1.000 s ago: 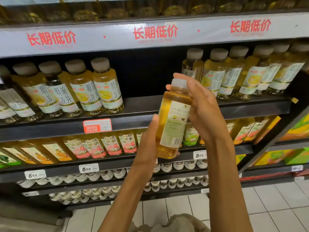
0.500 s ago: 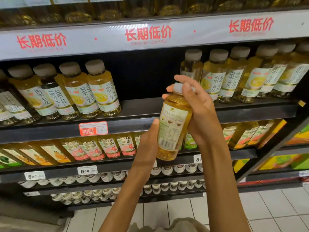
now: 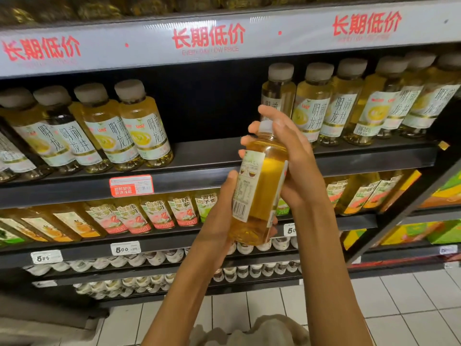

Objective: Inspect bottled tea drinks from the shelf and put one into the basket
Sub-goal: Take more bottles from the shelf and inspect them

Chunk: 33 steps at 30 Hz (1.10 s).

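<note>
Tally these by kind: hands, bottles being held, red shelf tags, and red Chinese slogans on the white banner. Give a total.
Hands: 2, the left hand and the right hand
held bottle: 1
red shelf tag: 1
red slogans: 3
Total: 7

Both forearms are raised; the left hand [image 3: 219, 216] is cupped low, the right hand [image 3: 291, 156] is wrapped higher, fingers curled.

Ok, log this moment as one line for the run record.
phase: inspecting | tea bottle: held upright before shelf, barcode side facing camera | left hand: base | right hand: neck and cap | basket: not in view
</note>
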{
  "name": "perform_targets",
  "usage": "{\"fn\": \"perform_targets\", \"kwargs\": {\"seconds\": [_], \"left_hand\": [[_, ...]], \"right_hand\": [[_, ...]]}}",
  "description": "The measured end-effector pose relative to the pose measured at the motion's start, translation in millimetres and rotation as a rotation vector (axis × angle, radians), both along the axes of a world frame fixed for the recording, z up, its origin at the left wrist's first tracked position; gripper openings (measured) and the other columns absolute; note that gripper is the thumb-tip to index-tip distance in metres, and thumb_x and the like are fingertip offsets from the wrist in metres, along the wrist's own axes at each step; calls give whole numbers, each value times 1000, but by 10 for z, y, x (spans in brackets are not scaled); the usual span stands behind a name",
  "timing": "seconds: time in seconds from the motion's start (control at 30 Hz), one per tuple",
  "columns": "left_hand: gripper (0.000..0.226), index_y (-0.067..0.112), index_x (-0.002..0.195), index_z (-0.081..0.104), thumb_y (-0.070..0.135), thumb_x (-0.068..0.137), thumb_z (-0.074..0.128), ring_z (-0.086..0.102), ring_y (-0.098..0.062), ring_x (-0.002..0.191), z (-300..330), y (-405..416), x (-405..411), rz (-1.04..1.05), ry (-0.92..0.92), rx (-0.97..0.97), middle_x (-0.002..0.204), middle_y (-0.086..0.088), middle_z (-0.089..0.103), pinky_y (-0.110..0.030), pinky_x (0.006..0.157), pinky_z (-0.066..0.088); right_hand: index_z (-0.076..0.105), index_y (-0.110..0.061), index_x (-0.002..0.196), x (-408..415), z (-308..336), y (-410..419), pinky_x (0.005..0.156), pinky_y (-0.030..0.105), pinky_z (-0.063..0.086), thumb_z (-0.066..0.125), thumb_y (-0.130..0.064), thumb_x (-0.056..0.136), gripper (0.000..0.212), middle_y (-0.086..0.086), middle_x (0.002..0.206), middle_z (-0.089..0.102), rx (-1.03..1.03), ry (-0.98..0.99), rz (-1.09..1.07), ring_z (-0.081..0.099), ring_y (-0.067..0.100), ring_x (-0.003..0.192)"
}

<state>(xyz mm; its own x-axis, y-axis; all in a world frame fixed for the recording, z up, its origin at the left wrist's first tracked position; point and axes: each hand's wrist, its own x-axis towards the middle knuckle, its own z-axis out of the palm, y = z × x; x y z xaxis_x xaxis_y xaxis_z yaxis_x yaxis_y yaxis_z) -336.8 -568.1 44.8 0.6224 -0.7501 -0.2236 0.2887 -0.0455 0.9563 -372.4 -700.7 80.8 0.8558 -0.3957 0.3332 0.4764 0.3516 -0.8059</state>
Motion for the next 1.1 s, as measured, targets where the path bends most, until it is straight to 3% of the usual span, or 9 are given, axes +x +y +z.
{"fn": "perform_targets", "kwargs": {"seconds": [0.07, 0.17, 0.27, 0.37, 0.47, 0.6, 0.8, 0.97, 1.1], "left_hand": [[76, 12, 103, 68, 69, 72, 29, 68, -25, 95, 13, -4, 35, 114, -216, 112, 103, -15, 71, -30, 82, 52], [72, 11, 106, 67, 65, 76, 30, 69, -18, 95, 56, -26, 23, 118, -333, 113, 100, -8, 73, -27, 83, 54], [58, 18, 99, 67, 61, 82, 31, 69, -19, 92, 47, -72, -36, 172, -318, 97, 98, -7, 72, -33, 82, 55], [65, 27, 87, 71, 75, 62, 33, 71, -17, 82, 15, -41, -16, 187, -171, 11, 91, -6, 75, -32, 73, 56], [72, 16, 96, 72, 73, 73, 34, 68, -22, 62, 16, 38, 24, 5, 76, -122, 78, -13, 72, -32, 54, 55], [73, 5, 108, 65, 66, 86, 32, 66, -25, 60, -28, 25, 12, -136, 221, -202, 78, -16, 68, -33, 53, 54], [55, 32, 100, 68, 65, 72, 34, 70, -12, 94, -23, -16, 67, 103, -81, -23, 100, 5, 74, -29, 82, 54], [41, 34, 87, 62, 60, 73, 34, 65, 10, 75, 6, -47, 56, 72, -286, 41, 74, 23, 71, -6, 59, 48], [60, 30, 87, 71, 72, 63, 37, 71, -9, 71, 3, -3, 56, 64, -123, -17, 78, 5, 75, -22, 60, 56]], "right_hand": [[56, -11, 121, -6, -8, -5, 83, 39, 56, 47, -16, 98, 25, 3, 95, 68, -63, 25, -85, 67, 19, 90], [58, -7, 118, -1, -11, 17, 81, 30, 56, 52, -12, 97, 23, 0, 94, 69, -122, 70, -183, 66, 14, 91], [59, -11, 120, -18, 13, 55, 77, 25, 55, 49, -17, 99, 24, 0, 101, 71, -171, 116, -174, 67, 12, 97], [60, -18, 122, -51, 51, 35, 80, 27, 55, 44, -24, 100, 28, 1, 115, 69, -201, 105, -69, 65, 17, 107], [55, -16, 126, -43, 62, 38, 87, 34, 55, 41, -22, 99, 31, 3, 117, 68, -130, 58, 34, 65, 23, 107], [53, -14, 124, -20, 57, 67, 83, 39, 55, 38, -22, 97, 32, 7, 99, 68, -57, 56, 124, 67, 24, 95], [59, -12, 117, -29, 78, 82, 80, 30, 55, 50, -18, 98, 22, 3, 95, 70, -158, 87, -133, 67, 20, 94], [63, -22, 116, -45, 87, 86, 83, 26, 55, 51, -29, 96, 24, -2, 103, 73, -163, 174, -212, 67, 14, 103], [59, -23, 126, -88, 96, 26, 91, 30, 53, 44, -30, 100, 31, 3, 119, 68, -114, 154, -70, 63, 17, 113]]}}
